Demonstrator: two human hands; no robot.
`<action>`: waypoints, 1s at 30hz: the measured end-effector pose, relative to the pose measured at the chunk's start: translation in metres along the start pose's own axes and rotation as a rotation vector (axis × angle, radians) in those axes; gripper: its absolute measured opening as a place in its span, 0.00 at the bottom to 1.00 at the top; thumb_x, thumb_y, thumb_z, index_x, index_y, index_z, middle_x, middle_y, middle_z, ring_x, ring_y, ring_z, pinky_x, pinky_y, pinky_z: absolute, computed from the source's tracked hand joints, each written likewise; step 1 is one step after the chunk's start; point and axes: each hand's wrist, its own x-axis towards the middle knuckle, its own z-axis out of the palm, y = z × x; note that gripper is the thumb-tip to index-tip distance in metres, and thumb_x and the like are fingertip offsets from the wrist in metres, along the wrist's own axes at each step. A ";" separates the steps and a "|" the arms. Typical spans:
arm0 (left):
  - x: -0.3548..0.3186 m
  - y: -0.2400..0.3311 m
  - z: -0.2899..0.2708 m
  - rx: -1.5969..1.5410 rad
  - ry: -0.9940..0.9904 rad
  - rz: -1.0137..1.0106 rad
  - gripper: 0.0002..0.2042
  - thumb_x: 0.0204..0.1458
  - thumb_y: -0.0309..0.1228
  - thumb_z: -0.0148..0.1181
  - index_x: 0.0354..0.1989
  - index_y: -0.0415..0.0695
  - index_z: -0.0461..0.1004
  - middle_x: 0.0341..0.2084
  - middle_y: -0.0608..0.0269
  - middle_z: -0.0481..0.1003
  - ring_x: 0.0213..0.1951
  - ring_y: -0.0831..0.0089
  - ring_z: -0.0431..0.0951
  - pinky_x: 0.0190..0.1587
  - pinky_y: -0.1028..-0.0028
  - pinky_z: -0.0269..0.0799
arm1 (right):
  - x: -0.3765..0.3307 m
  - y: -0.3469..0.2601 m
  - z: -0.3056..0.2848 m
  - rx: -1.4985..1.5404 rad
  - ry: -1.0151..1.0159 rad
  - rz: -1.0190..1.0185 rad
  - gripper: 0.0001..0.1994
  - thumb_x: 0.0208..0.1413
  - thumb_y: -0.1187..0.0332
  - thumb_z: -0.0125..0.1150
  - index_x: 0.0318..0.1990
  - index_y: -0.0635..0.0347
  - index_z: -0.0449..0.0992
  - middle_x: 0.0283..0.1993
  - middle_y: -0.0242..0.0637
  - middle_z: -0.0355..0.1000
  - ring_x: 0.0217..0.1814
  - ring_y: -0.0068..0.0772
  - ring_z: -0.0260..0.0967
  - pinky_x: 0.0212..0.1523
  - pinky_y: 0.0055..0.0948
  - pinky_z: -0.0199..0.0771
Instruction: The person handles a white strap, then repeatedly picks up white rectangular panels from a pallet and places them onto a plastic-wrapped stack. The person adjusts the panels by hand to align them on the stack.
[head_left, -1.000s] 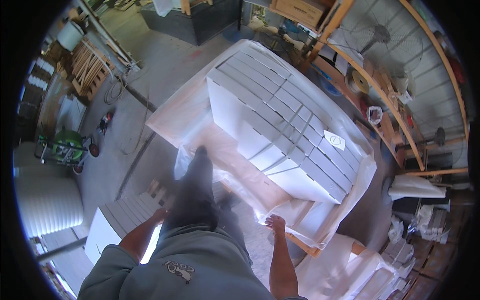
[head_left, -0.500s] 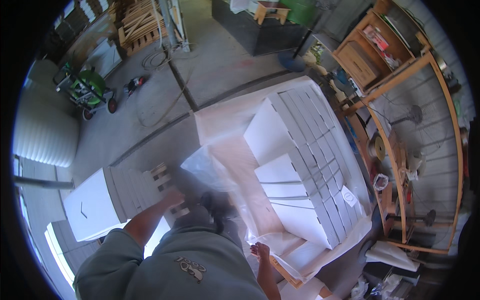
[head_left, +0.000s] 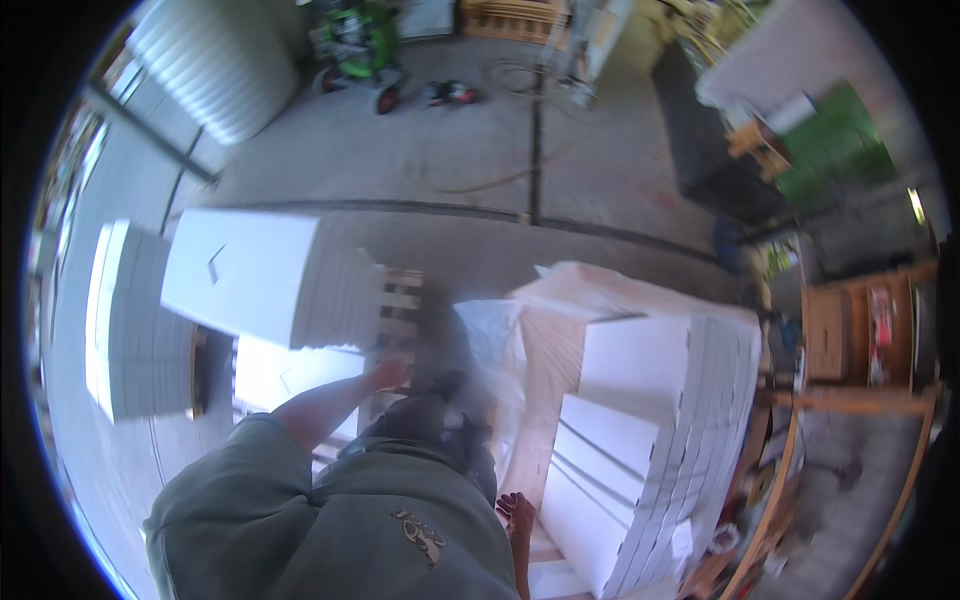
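My left hand [head_left: 388, 376] hangs in front of my body, near the edge of a wooden pallet [head_left: 403, 300]. Motion smears its fingers. My right hand [head_left: 516, 508] is low at my side by the plastic-lined pallet; its fingers are slightly bent and apart, and I see nothing in them. Beside it stand stacked white flat cartons [head_left: 640, 365] on a base covered with a clear plastic sheet [head_left: 540, 335]. To my left, more white cartons [head_left: 240, 265] are piled on the pallet.
Another white carton stack [head_left: 135, 320] stands at the far left. Ahead are a green wheeled machine [head_left: 360, 45], a hose [head_left: 480, 185] on the floor and a big white ribbed roll [head_left: 215, 65]. A wooden shelf frame [head_left: 860, 400] and a green bin [head_left: 835, 145] are at the right.
My view has turned left, so the cartons and the shelf shift right and down in the picture. Both hands stay low near my body; neither visibly takes hold of anything.
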 end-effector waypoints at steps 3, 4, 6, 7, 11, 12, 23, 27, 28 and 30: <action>-0.040 -0.019 0.010 -0.073 0.122 -0.029 0.17 0.57 0.41 0.44 0.37 0.42 0.75 0.39 0.46 0.76 0.44 0.49 0.77 0.46 0.54 0.72 | 0.007 -0.021 0.008 -0.133 -0.066 0.035 0.16 0.57 0.63 0.56 0.45 0.69 0.70 0.36 0.50 0.76 0.31 0.43 0.77 0.28 0.35 0.78; -0.055 -0.028 0.015 -0.102 0.151 -0.068 0.16 0.58 0.39 0.43 0.36 0.42 0.75 0.38 0.47 0.76 0.44 0.50 0.77 0.45 0.55 0.73 | 0.013 -0.027 0.011 -0.189 -0.087 0.042 0.16 0.57 0.63 0.56 0.45 0.69 0.70 0.36 0.50 0.76 0.32 0.43 0.77 0.28 0.35 0.78; -0.088 -0.050 0.028 -0.013 0.086 -0.027 0.15 0.58 0.37 0.42 0.36 0.43 0.75 0.38 0.47 0.76 0.43 0.50 0.77 0.45 0.55 0.73 | 0.026 -0.040 0.010 -0.277 -0.148 0.021 0.15 0.57 0.63 0.56 0.45 0.68 0.70 0.36 0.49 0.76 0.32 0.43 0.77 0.28 0.35 0.78; -0.104 -0.060 0.038 0.033 0.048 -0.001 0.15 0.58 0.37 0.42 0.35 0.43 0.75 0.38 0.48 0.76 0.42 0.50 0.77 0.45 0.55 0.74 | 0.034 -0.047 0.008 -0.334 -0.150 0.009 0.15 0.58 0.64 0.56 0.45 0.68 0.71 0.36 0.49 0.76 0.32 0.43 0.77 0.28 0.35 0.78; -0.179 -0.083 0.110 -0.295 0.159 -0.494 0.16 0.58 0.39 0.43 0.36 0.42 0.76 0.39 0.45 0.76 0.43 0.48 0.76 0.46 0.55 0.73 | 0.066 -0.074 -0.001 -0.484 -0.250 -0.104 0.14 0.57 0.62 0.57 0.41 0.65 0.72 0.35 0.46 0.76 0.31 0.42 0.77 0.28 0.35 0.78; -0.197 -0.090 0.124 -0.299 0.066 -0.490 0.17 0.58 0.40 0.45 0.37 0.42 0.77 0.41 0.43 0.75 0.44 0.46 0.76 0.48 0.53 0.71 | 0.072 -0.079 -0.002 -0.525 -0.253 -0.120 0.15 0.56 0.60 0.58 0.40 0.65 0.73 0.35 0.46 0.76 0.31 0.41 0.76 0.29 0.34 0.78; -0.394 -0.088 0.266 -0.552 0.286 -0.830 0.21 0.54 0.44 0.48 0.30 0.36 0.77 0.27 0.47 0.78 0.36 0.49 0.78 0.41 0.54 0.71 | 0.095 -0.051 -0.024 -0.832 -0.351 -0.062 0.18 0.57 0.62 0.54 0.42 0.72 0.69 0.37 0.53 0.74 0.33 0.46 0.76 0.31 0.40 0.79; -0.427 -0.108 0.279 -0.471 0.251 -0.895 0.22 0.54 0.45 0.47 0.37 0.35 0.77 0.38 0.42 0.77 0.44 0.46 0.76 0.48 0.55 0.70 | 0.141 -0.023 -0.023 -0.873 -0.533 -0.002 0.13 0.57 0.66 0.52 0.40 0.69 0.69 0.34 0.54 0.74 0.32 0.51 0.76 0.30 0.41 0.80; -0.433 -0.113 0.279 -0.514 0.261 -0.926 0.23 0.55 0.45 0.47 0.40 0.36 0.77 0.43 0.40 0.76 0.47 0.46 0.75 0.50 0.55 0.69 | 0.156 -0.027 -0.016 -0.913 -0.947 0.110 0.14 0.59 0.64 0.47 0.40 0.68 0.69 0.37 0.56 0.73 0.37 0.57 0.75 0.33 0.44 0.80; -0.442 -0.122 0.276 -0.585 0.338 -0.969 0.23 0.55 0.45 0.46 0.44 0.36 0.76 0.46 0.41 0.74 0.50 0.46 0.73 0.53 0.56 0.68 | 0.171 -0.003 0.000 -1.047 -0.768 0.082 0.17 0.62 0.59 0.41 0.40 0.67 0.69 0.43 0.56 0.72 0.44 0.60 0.73 0.37 0.48 0.80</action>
